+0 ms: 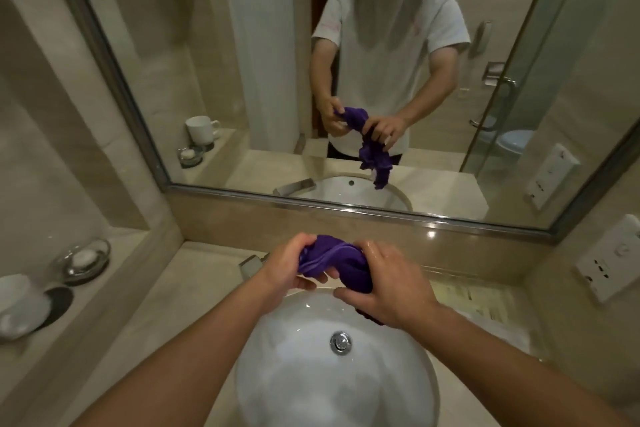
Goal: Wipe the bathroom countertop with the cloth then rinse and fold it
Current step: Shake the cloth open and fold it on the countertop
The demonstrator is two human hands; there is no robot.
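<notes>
The sink [294,392] bowl lay open beneath the left hand [292,265] and right hand [388,291], which gripped the cloth [332,260] above its back rim. The faucet [254,262] stood just behind and left of the left hand, and the mirror [214,62] walled off the space beyond. On the left, a strip of countertop [180,315] ran between the basin and a raised ledge [133,243] holding a soap dish [85,258] and a cup [20,305]. On the right, a wall socket [614,256] stood above the counter.

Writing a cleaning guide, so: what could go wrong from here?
1. The left hand and right hand grip the bunched purple cloth above the back rim of the white round sink; wrung water may drip onto the beige stone countertop.
2. Splashes might reach the white wall socket panel on the right.
</notes>
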